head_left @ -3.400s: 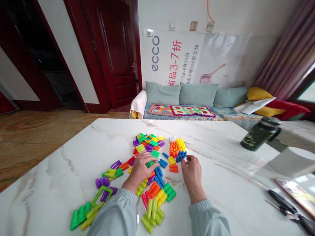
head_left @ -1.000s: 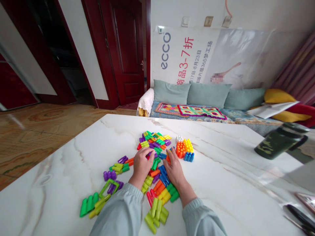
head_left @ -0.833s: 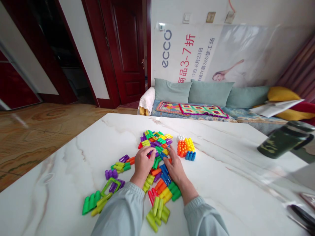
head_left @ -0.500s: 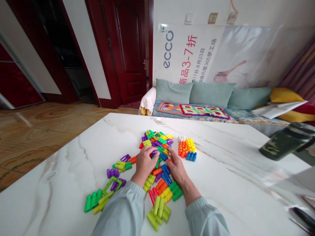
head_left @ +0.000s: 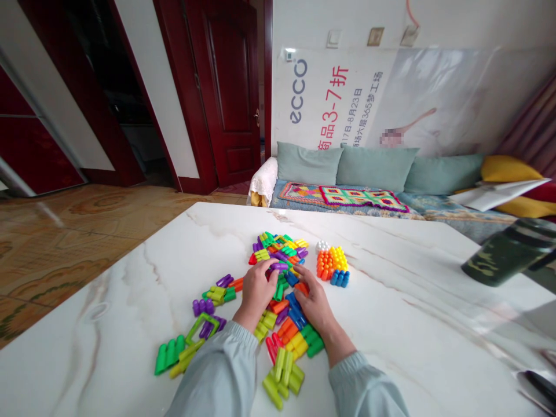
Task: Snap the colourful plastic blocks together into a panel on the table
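Colourful plastic building blocks lie in a loose pile [head_left: 278, 246] on the white marbled table. My left hand [head_left: 257, 289] is closed at the pile's near side, thumb and fingers pinching a purple block [head_left: 278, 266]. Just to the right, my right hand [head_left: 313, 296] reaches over the blocks with its fingers apart and slightly bent. An orange block [head_left: 301, 288] lies by its thumb, and a blue block [head_left: 297, 313] sits under the edge of its palm; whether the fingertips touch any block is hard to see. Between the hands is a green block [head_left: 279, 289].
Sorted orange pieces [head_left: 324, 265], yellow pieces [head_left: 337, 258], white pieces [head_left: 322, 247] and blue pieces [head_left: 340, 278] stand right of the pile. A lime frame [head_left: 202, 329] and green block [head_left: 169, 354] lie left. A dark green cup [head_left: 506, 255] stands at the right.
The purple block in my left hand has turned and shows more beyond the fingertips. My right hand stays almost in place. The whole view has shifted slightly.
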`<state>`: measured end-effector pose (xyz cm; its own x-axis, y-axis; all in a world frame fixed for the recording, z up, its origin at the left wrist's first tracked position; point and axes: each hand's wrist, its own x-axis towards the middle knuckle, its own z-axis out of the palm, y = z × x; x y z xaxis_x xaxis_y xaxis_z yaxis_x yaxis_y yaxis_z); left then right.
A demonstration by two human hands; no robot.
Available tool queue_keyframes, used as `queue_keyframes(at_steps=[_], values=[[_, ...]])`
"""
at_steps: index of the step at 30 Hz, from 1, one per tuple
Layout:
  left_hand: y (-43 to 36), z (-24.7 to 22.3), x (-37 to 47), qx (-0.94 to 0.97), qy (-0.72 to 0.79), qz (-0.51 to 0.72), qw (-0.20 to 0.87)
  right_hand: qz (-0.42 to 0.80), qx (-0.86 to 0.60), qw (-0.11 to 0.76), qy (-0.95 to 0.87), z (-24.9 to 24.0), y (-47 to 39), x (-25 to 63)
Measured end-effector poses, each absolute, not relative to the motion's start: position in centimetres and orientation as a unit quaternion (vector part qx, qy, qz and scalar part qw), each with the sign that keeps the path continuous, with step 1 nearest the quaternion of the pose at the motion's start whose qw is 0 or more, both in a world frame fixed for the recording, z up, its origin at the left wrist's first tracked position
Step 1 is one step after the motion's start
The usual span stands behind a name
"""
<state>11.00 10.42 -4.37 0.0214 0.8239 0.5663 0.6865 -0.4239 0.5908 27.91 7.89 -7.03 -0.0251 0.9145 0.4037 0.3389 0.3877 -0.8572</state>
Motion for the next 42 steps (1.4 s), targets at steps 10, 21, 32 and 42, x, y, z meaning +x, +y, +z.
queue_keyframes(at_steps=[10, 21, 32, 42], values=[[10.7, -4.7, 11.1, 0.708, 0.536, 0.457, 0.053, 0.233, -0.480, 0.532, -0.657, -5.8, 7.2, 28.5], [10.1, -4.2, 11.4, 0.727, 0.472, 0.496, 0.045, 0.259, -0.557, 0.223, -0.757, -0.3, 2.5, 30.7], [10.5, -4.6, 11.0, 0.688, 0.492, 0.527, 0.082, 0.213, -0.553, 0.106, -0.799, -0.4, 1.0, 30.6], [10.6, -4.7, 11.0, 0.690, 0.493, 0.524, 0.080, 0.343, -0.573, 0.257, -0.698, -1.0, 1.7, 34.3]])
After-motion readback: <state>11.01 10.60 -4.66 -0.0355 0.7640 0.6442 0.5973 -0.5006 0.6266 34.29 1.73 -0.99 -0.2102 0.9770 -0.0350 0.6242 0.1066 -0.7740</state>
